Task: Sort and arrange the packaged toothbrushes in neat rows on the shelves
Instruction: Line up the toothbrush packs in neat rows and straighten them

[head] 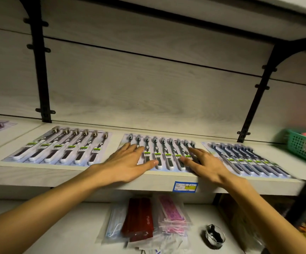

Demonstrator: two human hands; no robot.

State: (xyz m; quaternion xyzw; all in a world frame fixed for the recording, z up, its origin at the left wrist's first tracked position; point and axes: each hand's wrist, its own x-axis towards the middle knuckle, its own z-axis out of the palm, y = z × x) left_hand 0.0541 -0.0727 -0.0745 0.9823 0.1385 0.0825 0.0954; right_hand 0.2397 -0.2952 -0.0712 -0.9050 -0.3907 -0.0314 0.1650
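Dim, warm light (right edge smeared, warped).

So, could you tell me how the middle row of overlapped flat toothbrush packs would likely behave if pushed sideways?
The middle row of overlapped flat toothbrush packs probably slides easily: the pale wooden shelf looks smooth. The packs seem thin and light, so they may fan apart unless both the left hand and right hand press flat.

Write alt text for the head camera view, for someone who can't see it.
Both hands, left hand and right hand, press flat on the middle row of packaged toothbrushes on a shelf, between two other rows.
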